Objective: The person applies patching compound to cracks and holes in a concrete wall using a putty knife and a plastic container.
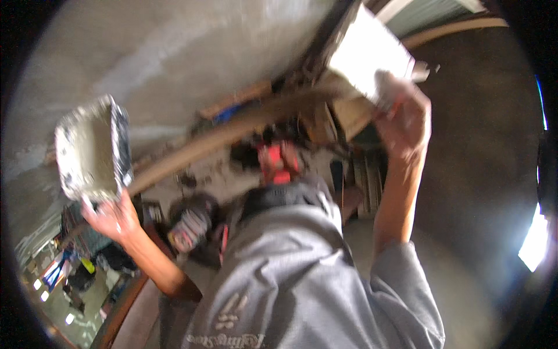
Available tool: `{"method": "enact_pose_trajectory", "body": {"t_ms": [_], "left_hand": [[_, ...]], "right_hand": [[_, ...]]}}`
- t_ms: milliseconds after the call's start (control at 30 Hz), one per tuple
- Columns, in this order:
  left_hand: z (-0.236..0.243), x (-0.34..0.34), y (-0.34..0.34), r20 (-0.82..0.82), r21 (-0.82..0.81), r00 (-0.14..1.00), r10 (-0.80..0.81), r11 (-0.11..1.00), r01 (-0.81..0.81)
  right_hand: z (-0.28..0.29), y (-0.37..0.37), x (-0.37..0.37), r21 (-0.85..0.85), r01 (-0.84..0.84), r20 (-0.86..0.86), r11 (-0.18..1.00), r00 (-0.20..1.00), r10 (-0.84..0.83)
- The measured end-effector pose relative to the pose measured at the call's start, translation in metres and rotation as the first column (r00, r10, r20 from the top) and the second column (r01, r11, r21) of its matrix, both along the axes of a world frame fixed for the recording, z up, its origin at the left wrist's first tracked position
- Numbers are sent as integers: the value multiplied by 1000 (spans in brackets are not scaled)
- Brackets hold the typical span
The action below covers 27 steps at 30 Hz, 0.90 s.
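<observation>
My left hand (113, 218) holds a rectangular, open container (87, 154) from below at the left; its rim is smeared with white and dark matter and its inside is pale. My right hand (401, 122) is raised at the upper right, fingers closed on a bright white flat tool (366, 52), washed out by light and blurred, near the grey surface (163, 41) that curves across the top. The grip itself is partly hidden behind the tool.
A long wooden beam (192, 142) crosses behind my hands. Below are a blurred red shape (278, 163), a dark bundle (192, 227) and planks (369, 192). Scattered items (75, 273) lie at the lower left. A dark wall (476, 145) fills the right.
</observation>
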<state>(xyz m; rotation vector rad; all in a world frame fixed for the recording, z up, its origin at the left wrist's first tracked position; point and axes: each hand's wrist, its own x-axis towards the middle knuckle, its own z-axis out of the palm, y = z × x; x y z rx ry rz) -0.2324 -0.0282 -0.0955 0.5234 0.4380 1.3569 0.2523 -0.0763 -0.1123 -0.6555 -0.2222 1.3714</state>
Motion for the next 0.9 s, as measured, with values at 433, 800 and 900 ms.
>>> {"method": "enact_pose_trajectory", "body": {"t_ms": [433,800,900], "left_hand": [[5,35,7,-5,-242,808,589,783,-573],[-18,48,14,-310,79,661,684,711,-699],[-19,39,10,-100,-85,767,634,762,-642]], "right_hand": [[115,134,28,36,31,164,999,986,-36],[318,290,55,872,120,462,474,118,-879],[359,294,23,929,163,368,331,-343,-864]]}}
